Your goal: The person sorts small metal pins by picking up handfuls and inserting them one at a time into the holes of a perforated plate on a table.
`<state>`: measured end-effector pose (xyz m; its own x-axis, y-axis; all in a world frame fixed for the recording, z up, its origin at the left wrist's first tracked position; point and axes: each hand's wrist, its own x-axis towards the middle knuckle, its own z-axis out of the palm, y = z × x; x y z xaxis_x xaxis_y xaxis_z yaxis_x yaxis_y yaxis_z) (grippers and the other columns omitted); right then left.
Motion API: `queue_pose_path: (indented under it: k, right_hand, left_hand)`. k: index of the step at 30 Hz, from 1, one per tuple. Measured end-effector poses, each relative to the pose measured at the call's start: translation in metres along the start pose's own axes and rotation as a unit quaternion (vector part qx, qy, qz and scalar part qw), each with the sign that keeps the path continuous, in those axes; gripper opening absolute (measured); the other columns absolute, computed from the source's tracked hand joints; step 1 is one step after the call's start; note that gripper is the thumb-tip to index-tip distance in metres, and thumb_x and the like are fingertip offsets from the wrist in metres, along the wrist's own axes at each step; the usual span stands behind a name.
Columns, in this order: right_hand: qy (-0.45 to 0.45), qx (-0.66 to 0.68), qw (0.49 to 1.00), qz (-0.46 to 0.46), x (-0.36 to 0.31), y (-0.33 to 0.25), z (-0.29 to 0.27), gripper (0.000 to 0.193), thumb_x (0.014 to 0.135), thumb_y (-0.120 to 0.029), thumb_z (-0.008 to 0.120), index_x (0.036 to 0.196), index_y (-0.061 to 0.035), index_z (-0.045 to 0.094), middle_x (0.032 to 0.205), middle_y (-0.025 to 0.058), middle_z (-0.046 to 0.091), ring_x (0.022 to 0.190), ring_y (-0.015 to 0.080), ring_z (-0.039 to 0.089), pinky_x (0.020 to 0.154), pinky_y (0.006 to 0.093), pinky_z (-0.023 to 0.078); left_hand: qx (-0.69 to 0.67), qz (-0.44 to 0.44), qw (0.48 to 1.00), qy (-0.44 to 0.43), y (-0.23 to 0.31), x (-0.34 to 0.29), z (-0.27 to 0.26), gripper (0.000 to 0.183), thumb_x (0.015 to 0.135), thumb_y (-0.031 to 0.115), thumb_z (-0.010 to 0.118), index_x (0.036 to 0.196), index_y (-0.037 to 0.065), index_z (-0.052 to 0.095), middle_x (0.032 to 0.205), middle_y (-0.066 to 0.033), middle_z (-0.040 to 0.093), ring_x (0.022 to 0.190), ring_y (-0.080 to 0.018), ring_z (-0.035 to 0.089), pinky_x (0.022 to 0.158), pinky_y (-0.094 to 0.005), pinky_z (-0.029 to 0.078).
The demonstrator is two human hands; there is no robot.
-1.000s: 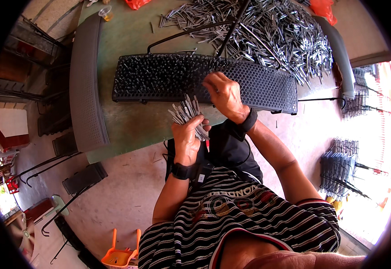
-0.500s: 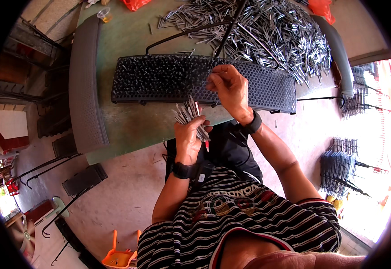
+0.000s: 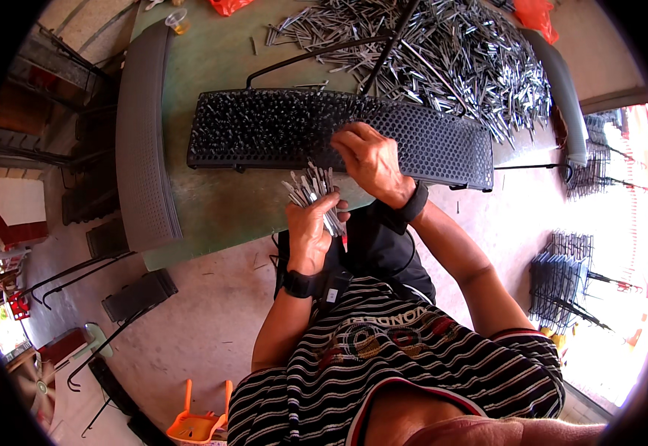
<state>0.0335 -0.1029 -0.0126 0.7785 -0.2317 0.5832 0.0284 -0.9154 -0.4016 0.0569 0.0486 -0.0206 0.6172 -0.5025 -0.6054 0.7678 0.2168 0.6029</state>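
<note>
A bundle of thin silvery metal strips [image 3: 313,187] fans upward out of my left hand [image 3: 311,227], which is closed around it below the near edge of a long black perforated panel [image 3: 443,152]. Over the panel's middle, my right hand [image 3: 372,160] has its fingertips pinched together; whatever is between them is too small or hidden to make out. Many small strip ends [image 3: 257,126] stand in the holes across the panel's left part, while bare holes show toward its right. A bent black metal rod frame [image 3: 302,56] rises from the panel's far side.
A large heap of loose metal strips [image 3: 458,59] covers the far right of the green table [image 3: 212,201]. Grey perforated sheets [image 3: 142,149] lie along its left edge, near a plastic cup [image 3: 177,22]. An orange chair [image 3: 198,424] and a black panel on rods [image 3: 140,296] stand on the floor.
My right hand has dropped slightly toward the near side and left, closer to the strips in my left hand. The left hand keeps its hold nearly in place.
</note>
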Motion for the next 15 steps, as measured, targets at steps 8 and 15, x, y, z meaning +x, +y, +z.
queue_pose_path:
  k: [8, 15]
  right_hand:
    - [-0.250, 0.401, 0.788, 0.396, 0.001, 0.000, -0.025, 0.025, 0.083, -0.022, 0.064, 0.078, 0.0018, 0.067, 0.056, 0.0015, 0.056, 0.050, 0.0046, 0.048, 0.044, 0.0230, 0.036]
    - [-0.155, 0.363, 0.831, 0.392, -0.016, 0.006, -0.015, 0.020, 0.084, -0.015, 0.062, 0.078, 0.0036, 0.066, 0.062, 0.0055, 0.062, 0.046, 0.0075, 0.054, 0.038, 0.0209, 0.037]
  left_hand:
    - [0.012, -0.058, 0.989, -0.132, 0.000, 0.001, -0.006, 0.021, 0.074, -0.002, 0.066, 0.094, 0.000, 0.059, 0.079, -0.0108, 0.065, 0.058, -0.0186, 0.061, 0.047, -0.0289, 0.051]
    - [0.000, -0.051, 0.997, -0.060, -0.002, 0.002, 0.001, 0.021, 0.078, 0.000, 0.061, 0.098, 0.000, 0.059, 0.084, -0.0130, 0.066, 0.061, -0.0196, 0.063, 0.048, -0.0287, 0.051]
